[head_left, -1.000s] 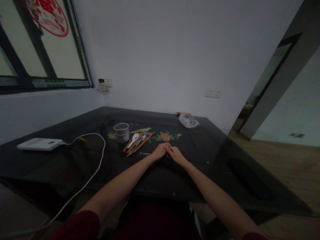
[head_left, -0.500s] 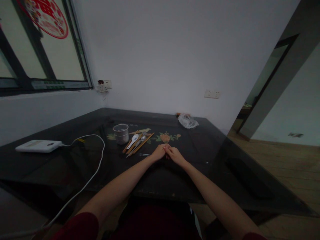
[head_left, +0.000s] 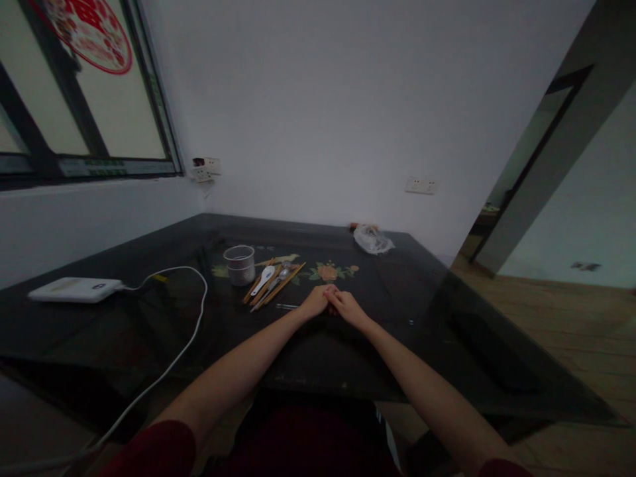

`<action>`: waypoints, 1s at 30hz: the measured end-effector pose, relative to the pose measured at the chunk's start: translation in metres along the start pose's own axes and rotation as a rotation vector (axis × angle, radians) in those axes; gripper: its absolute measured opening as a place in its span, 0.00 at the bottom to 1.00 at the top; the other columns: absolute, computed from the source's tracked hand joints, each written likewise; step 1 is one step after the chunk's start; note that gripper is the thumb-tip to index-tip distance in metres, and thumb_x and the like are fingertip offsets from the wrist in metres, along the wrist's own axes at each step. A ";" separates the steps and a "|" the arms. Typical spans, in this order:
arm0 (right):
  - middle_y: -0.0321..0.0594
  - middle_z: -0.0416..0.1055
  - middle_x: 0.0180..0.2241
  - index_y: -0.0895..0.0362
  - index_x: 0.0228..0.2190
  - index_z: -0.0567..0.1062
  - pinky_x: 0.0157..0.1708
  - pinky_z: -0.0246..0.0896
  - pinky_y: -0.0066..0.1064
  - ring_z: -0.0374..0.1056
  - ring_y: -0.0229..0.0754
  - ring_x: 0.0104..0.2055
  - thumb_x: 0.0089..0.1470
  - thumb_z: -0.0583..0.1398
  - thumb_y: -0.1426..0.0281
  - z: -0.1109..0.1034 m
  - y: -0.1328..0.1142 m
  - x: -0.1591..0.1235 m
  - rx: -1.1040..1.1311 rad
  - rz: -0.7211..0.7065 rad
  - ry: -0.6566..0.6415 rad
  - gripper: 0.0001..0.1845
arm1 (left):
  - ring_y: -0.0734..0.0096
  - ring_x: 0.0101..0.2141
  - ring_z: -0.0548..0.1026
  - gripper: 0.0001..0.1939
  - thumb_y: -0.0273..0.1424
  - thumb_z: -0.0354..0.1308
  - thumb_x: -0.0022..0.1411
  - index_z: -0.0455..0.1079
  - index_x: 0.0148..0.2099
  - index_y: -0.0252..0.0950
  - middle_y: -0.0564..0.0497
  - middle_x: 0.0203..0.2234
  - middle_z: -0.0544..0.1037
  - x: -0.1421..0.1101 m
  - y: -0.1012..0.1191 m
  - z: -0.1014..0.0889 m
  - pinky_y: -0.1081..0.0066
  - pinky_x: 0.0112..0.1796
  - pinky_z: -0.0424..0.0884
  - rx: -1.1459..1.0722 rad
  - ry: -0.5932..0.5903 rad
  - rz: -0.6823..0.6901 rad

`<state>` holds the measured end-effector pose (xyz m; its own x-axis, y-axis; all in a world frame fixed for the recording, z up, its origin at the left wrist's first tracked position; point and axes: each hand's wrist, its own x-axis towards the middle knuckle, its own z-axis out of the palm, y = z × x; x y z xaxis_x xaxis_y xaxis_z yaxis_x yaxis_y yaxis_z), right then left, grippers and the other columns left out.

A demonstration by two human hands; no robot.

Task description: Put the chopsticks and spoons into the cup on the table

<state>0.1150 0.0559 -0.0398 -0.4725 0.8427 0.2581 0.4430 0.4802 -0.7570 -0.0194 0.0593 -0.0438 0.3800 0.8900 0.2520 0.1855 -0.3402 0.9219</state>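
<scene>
My left hand (head_left: 316, 302) and my right hand (head_left: 346, 306) rest clasped together on the dark table (head_left: 338, 358), fingers folded against each other. No object shows in either one, and the undersides of the fingers are hidden. To the left of my hands lie a white soup spoon (head_left: 262, 281), a metal spoon (head_left: 283, 273) and several wooden chopsticks (head_left: 284, 286), laid side by side at a slant. Behind their left end stands a round metal container (head_left: 241, 268), upright with its top uncovered.
A white power bank (head_left: 74, 289) lies at the left, its white cable (head_left: 199, 324) curving over the front edge. A crumpled clear plastic bag (head_left: 372, 240) sits at the back near the wall. At the right is a dark flat object (head_left: 491, 351).
The camera view has shifted very slightly. My hands stay clasped in the same spot, and the things on the table have not moved.
</scene>
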 end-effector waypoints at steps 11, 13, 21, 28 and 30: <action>0.38 0.66 0.14 0.59 0.15 0.69 0.23 0.55 0.25 0.62 0.35 0.18 0.55 0.48 0.45 0.001 0.002 0.000 0.029 0.005 0.007 0.34 | 0.74 0.17 0.70 0.17 0.36 0.42 0.62 0.69 0.32 0.32 0.53 0.15 0.72 -0.001 0.004 0.000 0.77 0.21 0.63 0.016 -0.001 0.008; 0.38 0.66 0.14 0.59 0.15 0.69 0.22 0.55 0.25 0.62 0.35 0.18 0.55 0.48 0.45 0.001 0.003 0.000 0.026 0.010 0.005 0.34 | 0.74 0.17 0.70 0.16 0.35 0.43 0.62 0.69 0.32 0.32 0.53 0.15 0.71 -0.002 0.004 0.000 0.77 0.21 0.63 0.021 -0.004 0.008; 0.39 0.67 0.14 0.59 0.15 0.70 0.24 0.56 0.25 0.64 0.36 0.18 0.56 0.48 0.47 0.001 0.005 0.002 -0.001 -0.002 0.005 0.34 | 0.74 0.18 0.71 0.17 0.36 0.44 0.62 0.69 0.32 0.32 0.53 0.15 0.71 0.000 -0.001 -0.001 0.76 0.21 0.63 0.020 -0.005 0.017; 0.38 0.66 0.13 0.59 0.14 0.69 0.23 0.55 0.25 0.63 0.35 0.18 0.56 0.47 0.45 0.001 0.004 0.001 -0.006 -0.003 -0.004 0.35 | 0.74 0.18 0.71 0.17 0.36 0.43 0.62 0.69 0.33 0.32 0.53 0.16 0.72 0.004 -0.009 -0.001 0.76 0.22 0.64 0.040 -0.014 0.013; 0.38 0.66 0.13 0.59 0.14 0.69 0.24 0.55 0.25 0.63 0.35 0.18 0.55 0.47 0.45 0.001 0.004 0.001 0.002 -0.004 -0.003 0.35 | 0.74 0.18 0.71 0.15 0.35 0.44 0.61 0.69 0.34 0.32 0.54 0.17 0.73 0.004 -0.010 -0.002 0.76 0.23 0.64 0.045 -0.018 0.020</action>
<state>0.1156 0.0585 -0.0434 -0.4769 0.8398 0.2594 0.4392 0.4833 -0.7573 -0.0212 0.0666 -0.0513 0.4003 0.8773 0.2645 0.2178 -0.3715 0.9025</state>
